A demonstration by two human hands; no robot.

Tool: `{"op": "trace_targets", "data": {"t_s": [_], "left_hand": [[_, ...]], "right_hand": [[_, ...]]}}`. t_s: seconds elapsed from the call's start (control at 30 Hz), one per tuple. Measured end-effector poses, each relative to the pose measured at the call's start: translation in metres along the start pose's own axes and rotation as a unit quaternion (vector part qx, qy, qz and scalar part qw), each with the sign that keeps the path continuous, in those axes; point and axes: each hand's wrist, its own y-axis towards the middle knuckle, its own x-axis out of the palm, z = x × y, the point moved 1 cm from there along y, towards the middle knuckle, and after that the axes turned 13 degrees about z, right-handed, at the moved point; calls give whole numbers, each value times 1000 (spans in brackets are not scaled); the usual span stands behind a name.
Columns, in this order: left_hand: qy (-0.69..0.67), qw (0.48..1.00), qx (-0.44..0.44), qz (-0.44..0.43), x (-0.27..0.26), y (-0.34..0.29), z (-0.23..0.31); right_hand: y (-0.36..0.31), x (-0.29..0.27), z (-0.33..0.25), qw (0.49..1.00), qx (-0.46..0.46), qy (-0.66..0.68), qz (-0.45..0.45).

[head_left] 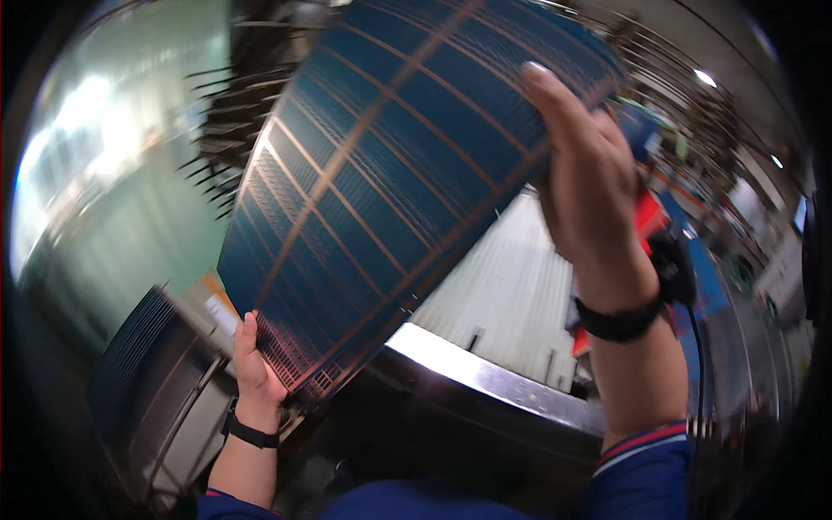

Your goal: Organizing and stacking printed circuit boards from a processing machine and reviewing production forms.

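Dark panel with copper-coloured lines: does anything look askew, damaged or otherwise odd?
Nothing plainly damaged stands out. The panel slants up from the left hand to the right hand, which looks askew but fits how it is held. Blur leaves fine marks uncertain.

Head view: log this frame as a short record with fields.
Held: large dark blue panel with copper-coloured lines, tilted
Left grip: panel's lower left corner
Right grip: panel's right end, thumb over its face
Wrists: a black band on each
Nearby: dark ribbed piece at lower left; shiny metal strip at lower centre
Limits: image blurred; panel's top cut off
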Motion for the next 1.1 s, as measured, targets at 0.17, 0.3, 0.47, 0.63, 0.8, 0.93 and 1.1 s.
{"op": "trace_targets", "data": {"t_s": [0.17,0.3,0.47,0.63,0.8,0.93,1.1], "left_hand": [[94,976,175,92,-45,-40,104],[127,950,256,127,-71,-69,191],[162,917,308,196,-106,-108,261],[207,899,324,211,-152,-131,331],[236,888,325,224,-186,-148,396],[272,876,325,229,-207,-158,431],[304,864,324,238,-213,-170,452]], "right_hand": [[-13,22,15,990,103,51,-87],[-18,56,49,963,187,50,-186],[-39,112,91,930,250,47,-265],[-72,188,125,895,308,-23,-322],[-118,257,164,879,331,-21,-344],[-147,298,184,864,350,-51,-358],[-170,334,203,839,378,-64,-387]]}}
